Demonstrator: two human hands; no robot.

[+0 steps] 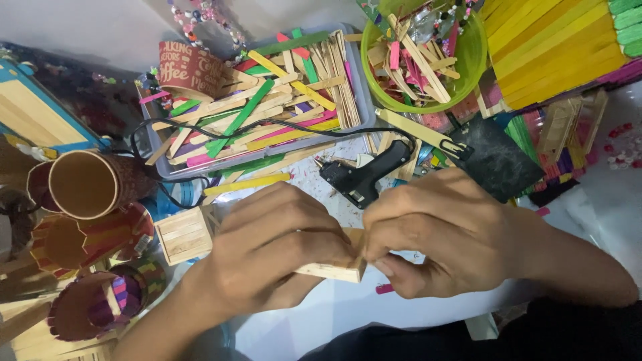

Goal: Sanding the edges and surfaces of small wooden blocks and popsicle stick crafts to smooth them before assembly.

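My left hand and my right hand meet at the middle of the view, both closed on a small pale wooden stick piece made of glued craft sticks. Only its lower edge and right corner show between my fingers. A small square box of plain sticks lies just left of my left hand. A black glue gun rests on the white table right behind my hands, its black cord looping off to the left.
A grey tray of coloured and plain craft sticks sits behind the glue gun. A green bowl of sticks stands at the back right beside a yellow stick panel. Stick-covered cups crowd the left edge.
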